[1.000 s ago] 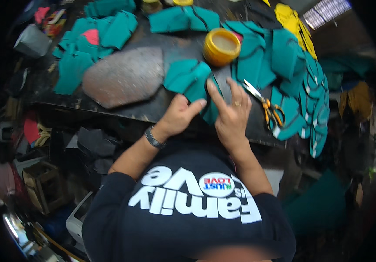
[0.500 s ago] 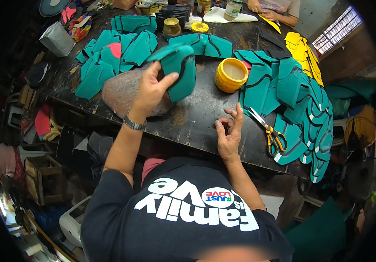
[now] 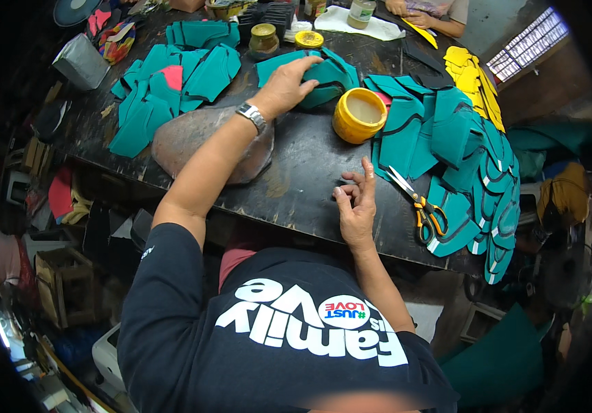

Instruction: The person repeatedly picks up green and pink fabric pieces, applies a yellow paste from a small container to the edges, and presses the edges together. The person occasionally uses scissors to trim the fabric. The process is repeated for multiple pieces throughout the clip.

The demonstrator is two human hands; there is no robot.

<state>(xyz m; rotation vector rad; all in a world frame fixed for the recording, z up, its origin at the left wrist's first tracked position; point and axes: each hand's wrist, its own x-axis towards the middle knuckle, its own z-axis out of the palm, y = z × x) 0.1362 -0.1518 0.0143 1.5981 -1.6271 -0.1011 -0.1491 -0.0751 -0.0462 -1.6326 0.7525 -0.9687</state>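
My left hand [image 3: 286, 85] is over the small middle group of green pieces, thumb and fingers on a green shaped piece [image 3: 332, 77] with a dark band. Part of that piece is hidden under the fingers. My right hand [image 3: 358, 213] hovers by the table's near edge, index finger raised, the other fingers loosely bent and apart, nothing in it. To its right lie scissors [image 3: 420, 212] with black and orange handles. A yellow tub [image 3: 352, 126] of pale paste stands beyond this hand. Under my left forearm is a flat brownish stone slab [image 3: 189, 141].
More green pieces [image 3: 206, 76] lie at the left, and a large overlapping heap [image 3: 452, 131] covers the right. Yellow pieces [image 3: 478, 89] sit behind it. Jars [image 3: 263, 40] and a white cloth [image 3: 351, 27] are at the back. Another person's hands [image 3: 420, 19] hold a yellow piece.
My left hand has carried the green piece away from me and rightward, down onto the middle group. My right hand has stayed nearly still; the whole view has shifted slightly.
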